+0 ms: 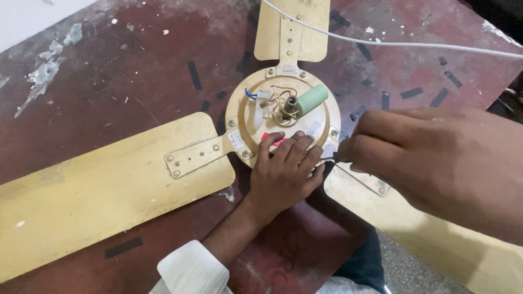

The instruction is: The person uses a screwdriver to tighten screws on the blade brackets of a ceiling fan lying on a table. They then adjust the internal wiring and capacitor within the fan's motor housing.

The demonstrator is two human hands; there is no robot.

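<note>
A cream-yellow ceiling fan lies flat on a dark red floor. Its round motor hub shows loose wires and a pale green cylinder at the centre. My left hand rests palm-down on the hub's near edge, fingers spread over a small red part. My right hand is closed around a thin dark tool, probably a screwdriver, whose tip meets the hub's right rim near a blade bracket screw.
Three fan blades spread out: one to the left, one at the top, one to the lower right. A white cable crosses the upper right. The floor is paint-spattered.
</note>
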